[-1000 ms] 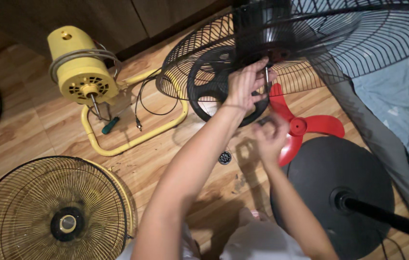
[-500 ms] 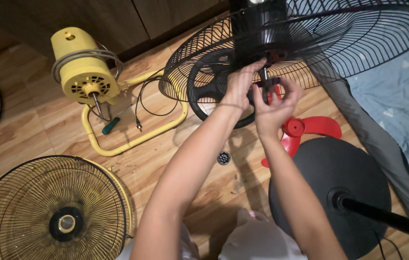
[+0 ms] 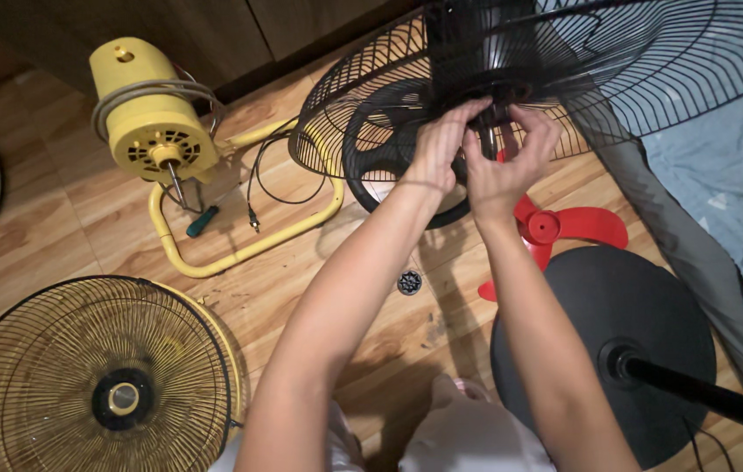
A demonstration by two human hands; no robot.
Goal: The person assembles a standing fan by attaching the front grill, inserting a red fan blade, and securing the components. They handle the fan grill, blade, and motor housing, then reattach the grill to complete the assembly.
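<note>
Both hands meet at the black fan guard's hub.

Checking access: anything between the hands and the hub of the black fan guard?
Nothing visible. The left hand and right hand are both already at the centre of the black fan guard, fingers on its hub. The red fan blade lies on the floor below.

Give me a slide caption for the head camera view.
Both hands, left and right, work at the hub of a black fan guard above a red blade.
</note>
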